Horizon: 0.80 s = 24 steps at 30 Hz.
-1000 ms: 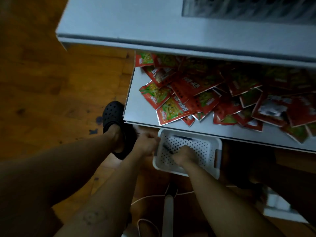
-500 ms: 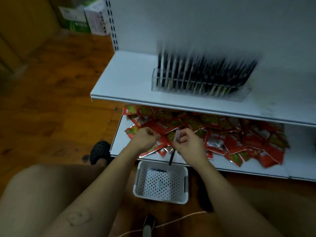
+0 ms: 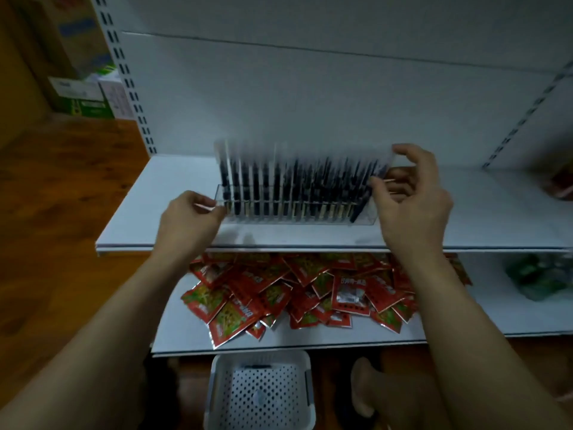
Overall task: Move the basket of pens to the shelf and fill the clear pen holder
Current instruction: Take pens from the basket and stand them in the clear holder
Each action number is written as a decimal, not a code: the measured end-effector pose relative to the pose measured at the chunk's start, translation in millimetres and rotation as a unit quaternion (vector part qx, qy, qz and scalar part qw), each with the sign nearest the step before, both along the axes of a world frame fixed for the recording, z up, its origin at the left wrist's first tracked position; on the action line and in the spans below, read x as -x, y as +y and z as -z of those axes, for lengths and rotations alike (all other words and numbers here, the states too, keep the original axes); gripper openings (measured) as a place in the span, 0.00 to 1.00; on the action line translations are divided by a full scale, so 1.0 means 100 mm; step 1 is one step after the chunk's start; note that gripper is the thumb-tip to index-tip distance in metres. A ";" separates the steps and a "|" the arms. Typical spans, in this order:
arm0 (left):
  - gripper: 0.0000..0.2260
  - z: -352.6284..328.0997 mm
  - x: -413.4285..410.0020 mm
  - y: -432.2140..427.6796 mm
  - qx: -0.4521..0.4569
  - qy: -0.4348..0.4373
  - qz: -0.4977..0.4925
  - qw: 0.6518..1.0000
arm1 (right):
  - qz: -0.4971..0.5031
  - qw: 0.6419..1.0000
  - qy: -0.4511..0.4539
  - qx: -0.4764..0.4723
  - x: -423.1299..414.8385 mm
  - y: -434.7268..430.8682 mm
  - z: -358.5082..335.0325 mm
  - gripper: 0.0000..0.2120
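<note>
Pen holder (image 3: 297,214), clear and packed with dark pens (image 3: 257,187), stood on the upper shelf (image 3: 148,212). Left hand (image 3: 189,221) pinched its left near corner. Right hand (image 3: 415,200) hovered with loose, spread fingers at its right end, and the basket (image 3: 212,398) sat on the floor (image 3: 62,212) below.

White perforated basket (image 3: 260,395), black pens (image 3: 294,187), red-green packets (image 3: 294,290).
</note>
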<state>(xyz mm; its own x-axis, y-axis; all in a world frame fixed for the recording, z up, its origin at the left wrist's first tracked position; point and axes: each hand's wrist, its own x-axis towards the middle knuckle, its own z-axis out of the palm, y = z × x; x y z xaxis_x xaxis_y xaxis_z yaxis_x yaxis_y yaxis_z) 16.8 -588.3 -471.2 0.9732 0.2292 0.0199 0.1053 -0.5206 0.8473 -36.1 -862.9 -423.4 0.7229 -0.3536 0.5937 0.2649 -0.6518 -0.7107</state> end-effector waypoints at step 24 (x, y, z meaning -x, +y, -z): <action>0.11 0.14 -0.45 0.02 0.015 0.027 -0.039 0.999 | -0.017 0.989 0.135 0.049 -0.30 -0.32 0.26 0.25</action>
<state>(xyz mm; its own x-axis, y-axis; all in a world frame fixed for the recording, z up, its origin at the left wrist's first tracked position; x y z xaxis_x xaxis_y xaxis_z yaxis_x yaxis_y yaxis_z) 62.2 -586.4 -485.7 0.9516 0.3046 -0.0403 0.1910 -0.4837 0.8541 -5.8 -894.4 -449.5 0.8704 -0.2773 0.4067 0.0961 -0.7146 -0.6929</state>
